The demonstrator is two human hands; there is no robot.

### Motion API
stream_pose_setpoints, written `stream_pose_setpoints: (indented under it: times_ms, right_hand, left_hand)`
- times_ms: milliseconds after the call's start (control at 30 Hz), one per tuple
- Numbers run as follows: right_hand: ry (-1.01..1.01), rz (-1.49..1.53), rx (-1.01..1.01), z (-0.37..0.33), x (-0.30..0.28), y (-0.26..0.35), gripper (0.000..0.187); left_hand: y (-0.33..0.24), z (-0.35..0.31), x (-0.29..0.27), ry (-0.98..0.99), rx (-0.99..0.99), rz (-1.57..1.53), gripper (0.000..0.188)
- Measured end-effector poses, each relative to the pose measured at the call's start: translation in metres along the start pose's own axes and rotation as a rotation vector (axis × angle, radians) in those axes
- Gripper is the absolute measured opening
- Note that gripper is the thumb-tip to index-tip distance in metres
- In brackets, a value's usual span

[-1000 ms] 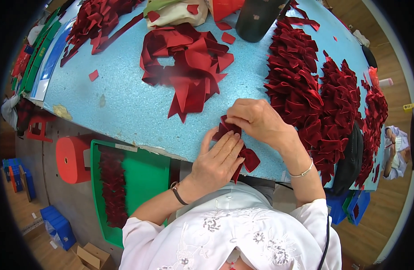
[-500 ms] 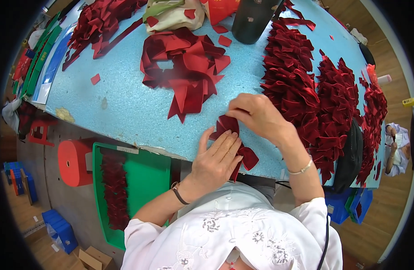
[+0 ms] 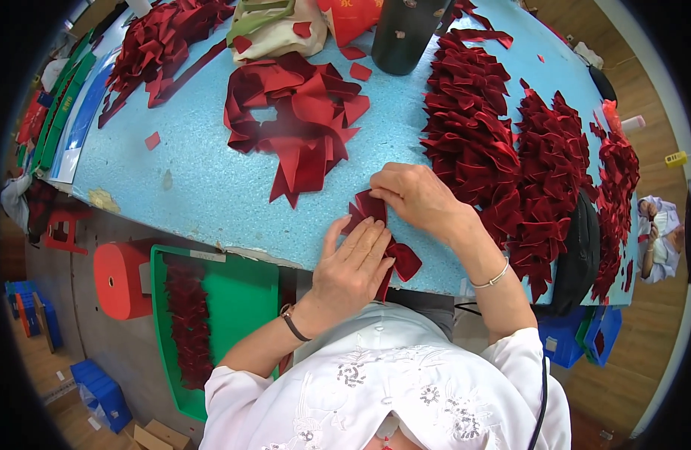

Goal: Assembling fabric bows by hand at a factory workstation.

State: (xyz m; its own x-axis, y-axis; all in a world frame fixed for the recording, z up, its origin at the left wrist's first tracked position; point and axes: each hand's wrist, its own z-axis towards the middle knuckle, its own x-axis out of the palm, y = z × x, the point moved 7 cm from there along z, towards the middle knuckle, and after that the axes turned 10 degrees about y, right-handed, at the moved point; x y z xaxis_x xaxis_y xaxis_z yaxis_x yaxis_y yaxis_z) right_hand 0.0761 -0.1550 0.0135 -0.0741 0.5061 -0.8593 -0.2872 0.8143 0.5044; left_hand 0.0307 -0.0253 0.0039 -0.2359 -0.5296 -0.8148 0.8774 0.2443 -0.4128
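Observation:
A dark red velvet ribbon bow lies near the table's front edge, partly hidden beneath my left hand. That hand rests flat with its fingers stretched out across the bow's middle. At the upper end of the same ribbon, my right hand is closed in a pinch on its edge between thumb and fingers. Just beyond my hands sits a loose tangle of cut red ribbon with notched ends. To my right, folded dark red ribbon bows are heaped in a long row.
More bow rows line the right, beside a black bag. A dark bottle and a cream cloth bag stand at the back; another ribbon pile is far left. Below the table are a green bin and a red roll.
The view has shifted slightly, so the tabletop things sit a little further left. My hands keep nearly the same hold on the ribbon.

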Motion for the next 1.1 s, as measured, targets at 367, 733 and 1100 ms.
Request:
stream_pose_setpoints:
  times_ms: [367,733,1100]
  right_hand:
    - [0.161,-0.003,-0.058,0.013,0.015,0.016,0.006]
    - [0.169,0.118,-0.015,0.015,0.0,0.012,0.008]
    - [0.151,0.081,-0.04,0.031,0.015,0.007,0.01]
  left_hand:
    - [0.006,-0.003,0.0,-0.008,-0.014,-0.043,0.038]
    - [0.005,-0.001,-0.001,-0.006,-0.007,-0.029,0.037]
    - [0.003,-0.002,0.0,-0.004,-0.015,-0.03,0.036]
